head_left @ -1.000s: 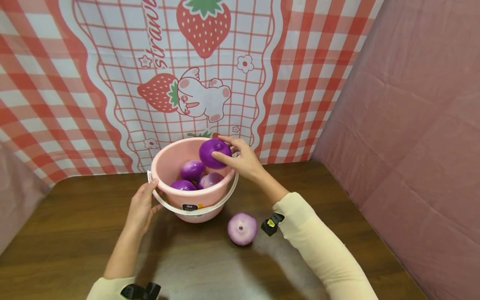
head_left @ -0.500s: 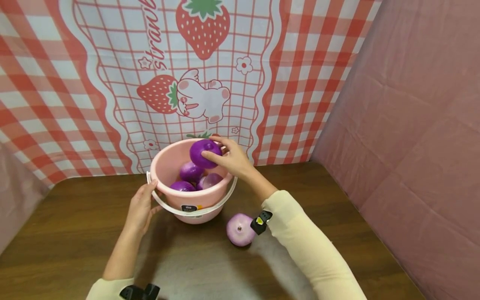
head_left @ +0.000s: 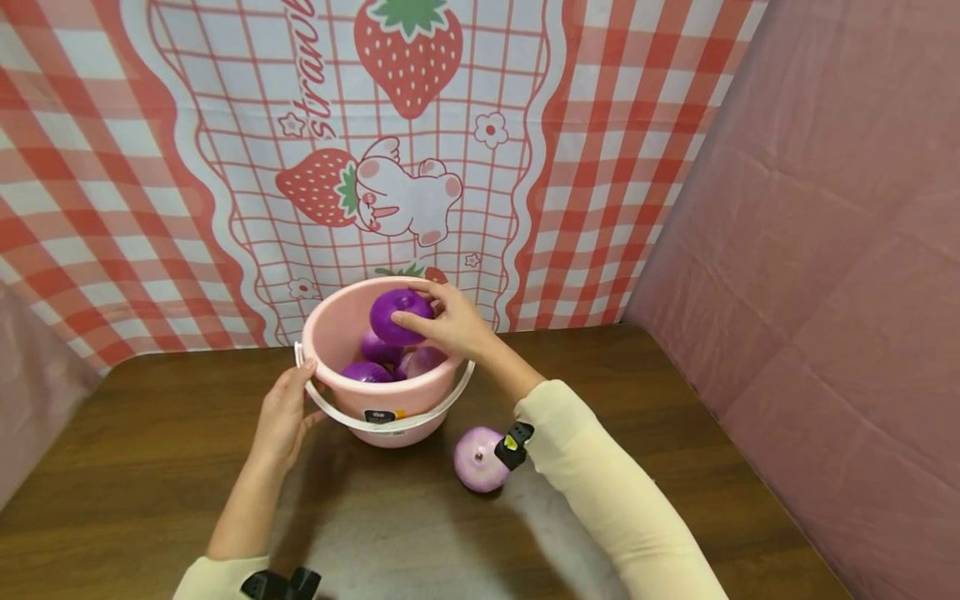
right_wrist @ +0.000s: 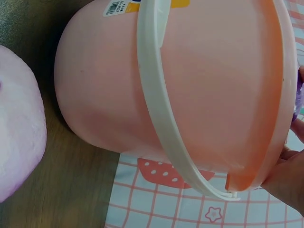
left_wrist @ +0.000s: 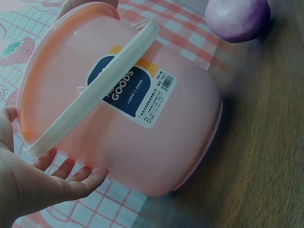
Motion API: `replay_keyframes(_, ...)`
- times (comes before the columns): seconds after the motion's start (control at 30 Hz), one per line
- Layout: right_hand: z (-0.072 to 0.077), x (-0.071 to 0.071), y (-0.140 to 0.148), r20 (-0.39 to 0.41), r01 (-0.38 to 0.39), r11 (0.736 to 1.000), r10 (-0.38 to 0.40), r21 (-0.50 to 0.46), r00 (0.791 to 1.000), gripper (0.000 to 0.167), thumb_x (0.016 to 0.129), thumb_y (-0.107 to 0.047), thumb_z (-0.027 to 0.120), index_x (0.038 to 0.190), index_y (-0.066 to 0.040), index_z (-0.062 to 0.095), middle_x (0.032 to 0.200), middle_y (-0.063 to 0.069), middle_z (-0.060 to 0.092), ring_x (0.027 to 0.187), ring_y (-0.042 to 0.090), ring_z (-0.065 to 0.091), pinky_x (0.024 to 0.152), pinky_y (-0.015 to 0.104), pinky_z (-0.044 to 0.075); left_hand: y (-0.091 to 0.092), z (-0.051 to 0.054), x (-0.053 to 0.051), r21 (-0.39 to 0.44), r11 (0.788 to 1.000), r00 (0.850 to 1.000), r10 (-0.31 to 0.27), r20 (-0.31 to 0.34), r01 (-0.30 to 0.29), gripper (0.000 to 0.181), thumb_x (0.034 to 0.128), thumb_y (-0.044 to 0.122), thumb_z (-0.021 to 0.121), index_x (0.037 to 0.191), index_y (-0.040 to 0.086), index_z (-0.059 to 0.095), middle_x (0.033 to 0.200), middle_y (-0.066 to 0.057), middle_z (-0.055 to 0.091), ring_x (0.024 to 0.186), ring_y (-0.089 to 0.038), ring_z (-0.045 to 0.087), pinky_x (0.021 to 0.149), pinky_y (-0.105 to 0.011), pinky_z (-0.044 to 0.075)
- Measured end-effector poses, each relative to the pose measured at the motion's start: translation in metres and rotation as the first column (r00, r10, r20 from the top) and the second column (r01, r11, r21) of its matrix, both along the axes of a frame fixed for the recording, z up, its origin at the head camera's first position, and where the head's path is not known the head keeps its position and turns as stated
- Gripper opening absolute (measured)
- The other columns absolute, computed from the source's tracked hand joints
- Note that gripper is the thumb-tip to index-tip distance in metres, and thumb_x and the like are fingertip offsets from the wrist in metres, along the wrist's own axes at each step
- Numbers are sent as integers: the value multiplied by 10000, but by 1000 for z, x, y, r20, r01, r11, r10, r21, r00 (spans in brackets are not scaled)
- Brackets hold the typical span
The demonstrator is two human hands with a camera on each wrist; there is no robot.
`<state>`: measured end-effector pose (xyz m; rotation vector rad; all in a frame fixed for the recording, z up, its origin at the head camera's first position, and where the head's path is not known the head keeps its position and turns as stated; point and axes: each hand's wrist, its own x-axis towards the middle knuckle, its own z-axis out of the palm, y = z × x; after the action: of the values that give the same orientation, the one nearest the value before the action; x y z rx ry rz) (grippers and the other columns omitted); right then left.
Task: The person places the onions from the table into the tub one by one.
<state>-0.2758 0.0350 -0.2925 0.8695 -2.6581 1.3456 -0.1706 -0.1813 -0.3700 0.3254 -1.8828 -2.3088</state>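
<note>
In the head view, my right hand (head_left: 455,323) pinches a glossy purple onion (head_left: 396,317) between thumb and fingers, over the mouth of a pink bucket (head_left: 431,395). Three more onions lie inside: a purple one (head_left: 365,372) near the front, another purple one (head_left: 377,347) behind it, partly covered by the held onion, and a paler one (head_left: 422,360) at right. My left hand (head_left: 282,414) steadies the bucket's left side. Its thumb is on the rim and its fingers lie against the outer wall below, as the left wrist view shows. Only a sliver of the held onion (right_wrist: 298,97) shows in the right wrist view.
A pale purple onion (head_left: 477,457) sits on the brown wooden table (head_left: 397,525), right of the bucket, partly behind my right wrist camera (head_left: 514,444). The bucket's white handle (left_wrist: 95,90) hangs down across its front. A strawberry-print cloth (head_left: 420,192) hangs behind.
My right hand has carried the purple onion left and slightly down, from the bucket's right rim to above its middle. My left hand and the bucket have stayed in place.
</note>
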Motion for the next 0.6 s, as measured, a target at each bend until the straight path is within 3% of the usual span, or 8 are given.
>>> replay_keyframes(0.3,-3,1,1,-5,-22,1000,22,-3,1000,461,892,-314,622,1289,-95,542,1219,160,592,1029,238,586,892,362,520,0,-1,0,-2,1000,1000,1,1,-1,166,955,388,480,942,225,513,852,120,503,917,-50,483,788,-248,543)
replay_keyframes(0.6,-2,6,14,-19,53,997,-54,-49,998,343,880,-321,642,1166,-134,622,1169,127,573,1019,225,580,878,353,523,0,-2,0,-2,1000,1000,1,-4,-1,179,953,385,481,960,208,506,875,114,500,924,-56,476,780,-247,543)
